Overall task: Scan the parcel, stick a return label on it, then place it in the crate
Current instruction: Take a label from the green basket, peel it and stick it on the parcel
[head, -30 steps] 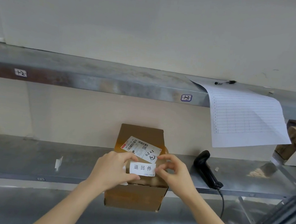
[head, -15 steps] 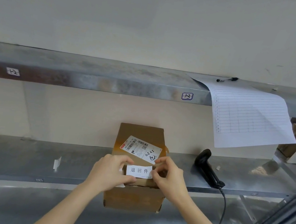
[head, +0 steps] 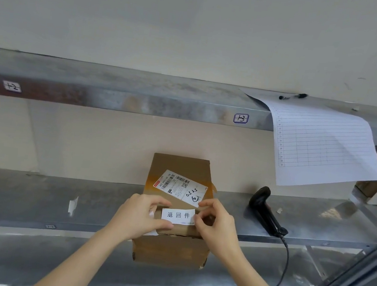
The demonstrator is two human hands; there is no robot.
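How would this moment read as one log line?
step: labelling | both hands hold white return label on brown cardboard parcel | black scanner idle

Two bare forearms enter the frame from 6 o'clock, uncovered from wrist to frame edge. No sleeve shows on either. The left hand and right hand are ungloved, with short, unpainted fingernails.
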